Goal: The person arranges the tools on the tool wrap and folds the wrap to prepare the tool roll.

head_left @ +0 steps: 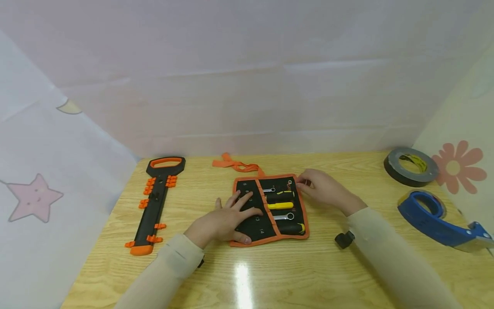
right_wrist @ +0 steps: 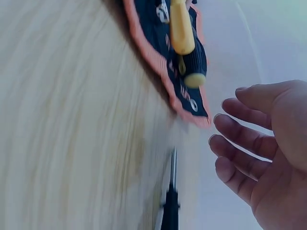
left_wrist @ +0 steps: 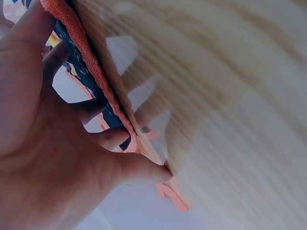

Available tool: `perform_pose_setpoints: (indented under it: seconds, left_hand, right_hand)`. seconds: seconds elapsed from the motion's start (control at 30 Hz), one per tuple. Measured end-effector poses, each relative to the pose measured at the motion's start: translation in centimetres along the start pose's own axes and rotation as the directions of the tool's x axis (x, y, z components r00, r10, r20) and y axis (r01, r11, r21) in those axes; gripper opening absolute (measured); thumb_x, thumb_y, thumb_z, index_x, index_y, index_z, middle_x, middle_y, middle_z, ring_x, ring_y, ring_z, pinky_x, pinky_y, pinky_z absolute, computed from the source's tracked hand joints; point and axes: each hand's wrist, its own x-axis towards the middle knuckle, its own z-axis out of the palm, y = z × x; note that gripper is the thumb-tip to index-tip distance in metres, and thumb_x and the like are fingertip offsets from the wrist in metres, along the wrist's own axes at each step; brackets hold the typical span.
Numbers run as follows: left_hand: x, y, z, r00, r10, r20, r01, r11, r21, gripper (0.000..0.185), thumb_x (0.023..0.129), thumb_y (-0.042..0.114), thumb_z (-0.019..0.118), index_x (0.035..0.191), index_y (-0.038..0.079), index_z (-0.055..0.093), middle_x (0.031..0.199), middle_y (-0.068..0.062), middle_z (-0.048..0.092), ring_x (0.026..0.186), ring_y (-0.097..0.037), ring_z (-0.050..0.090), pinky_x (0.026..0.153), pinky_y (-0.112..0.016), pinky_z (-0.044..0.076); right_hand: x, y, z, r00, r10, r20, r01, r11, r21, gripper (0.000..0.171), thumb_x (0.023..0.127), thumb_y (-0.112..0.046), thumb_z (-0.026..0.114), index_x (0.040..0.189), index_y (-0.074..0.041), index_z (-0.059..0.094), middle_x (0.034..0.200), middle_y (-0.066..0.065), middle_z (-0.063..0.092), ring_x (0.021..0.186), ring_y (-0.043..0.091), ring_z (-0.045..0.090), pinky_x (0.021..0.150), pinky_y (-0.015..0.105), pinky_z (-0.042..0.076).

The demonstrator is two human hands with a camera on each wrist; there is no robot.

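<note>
A black tool roll with orange trim lies spread out on the wooden table. Its pockets hold wrenches and a yellow-handled tool. My left hand lies flat on the roll's left half with fingers spread; in the left wrist view the left hand presses the orange edge. My right hand is at the roll's far right corner. In the right wrist view the right hand has loosely bent fingers, just off the roll, and holds nothing.
An orange strap trails from the roll's far edge. A black-and-orange tool rack lies at the left. A grey tape roll and a blue tape dispenser sit at the right. Fabric walls enclose the table.
</note>
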Motion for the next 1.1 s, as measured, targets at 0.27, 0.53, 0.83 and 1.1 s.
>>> perform_pose_setpoints:
  seconds: [0.27, 0.53, 0.83, 1.1]
  left_hand:
    - [-0.2, 0.1, -0.1, 1.000, -0.006, -0.002, 0.006, 1.000, 0.004, 0.081, 0.092, 0.058, 0.078, 0.163, 0.046, 0.041, 0.185, -0.006, 0.001, 0.169, -0.046, 0.000, 0.118, -0.089, 0.018]
    - [-0.4, 0.2, -0.2, 1.000, -0.009, -0.002, 0.009, 1.000, -0.001, 0.081, 0.092, 0.058, 0.078, 0.163, 0.045, 0.041, 0.185, -0.006, 0.001, 0.169, -0.046, 0.000, 0.118, -0.089, 0.018]
    - [-0.2, 0.1, -0.1, 1.000, -0.008, 0.003, 0.008, 1.000, -0.005, 0.081, 0.092, 0.058, 0.078, 0.163, 0.045, 0.041, 0.185, -0.006, 0.000, 0.169, -0.046, 0.000, 0.119, -0.089, 0.017]
    - [-0.2, 0.1, -0.1, 1.000, -0.007, 0.005, 0.007, 1.000, -0.012, 0.081, 0.092, 0.057, 0.078, 0.163, 0.046, 0.040, 0.185, -0.005, 0.000, 0.169, -0.045, -0.001, 0.119, -0.088, 0.017]
  right_hand:
    - [-2.8, 1.7, -1.1, 0.998, 0.057, -0.025, -0.058, 0.998, -0.024, 0.017, 0.107, -0.017, 0.069, 0.115, -0.004, 0.077, 0.105, 0.007, 0.075, 0.091, 0.018, 0.066, 0.079, 0.038, 0.057]
    - [-5.4, 2.9, -1.9, 0.994, 0.102, -0.033, -0.103, 0.994, -0.027, 0.020, 0.106, -0.019, 0.071, 0.116, -0.003, 0.077, 0.105, 0.008, 0.073, 0.092, 0.020, 0.066, 0.080, 0.041, 0.057]
    - [-8.3, 4.7, -2.2, 0.989, 0.139, -0.041, -0.139, 0.990, -0.009, 0.023, 0.102, -0.018, 0.077, 0.116, 0.000, 0.075, 0.106, 0.011, 0.073, 0.091, 0.020, 0.066, 0.079, 0.041, 0.057]
    - [-9.9, 5.8, -2.4, 0.982, 0.190, -0.011, -0.190, 0.982, 0.001, 0.034, 0.099, -0.019, 0.079, 0.124, 0.002, 0.072, 0.110, 0.011, 0.071, 0.094, 0.020, 0.064, 0.082, 0.043, 0.055]
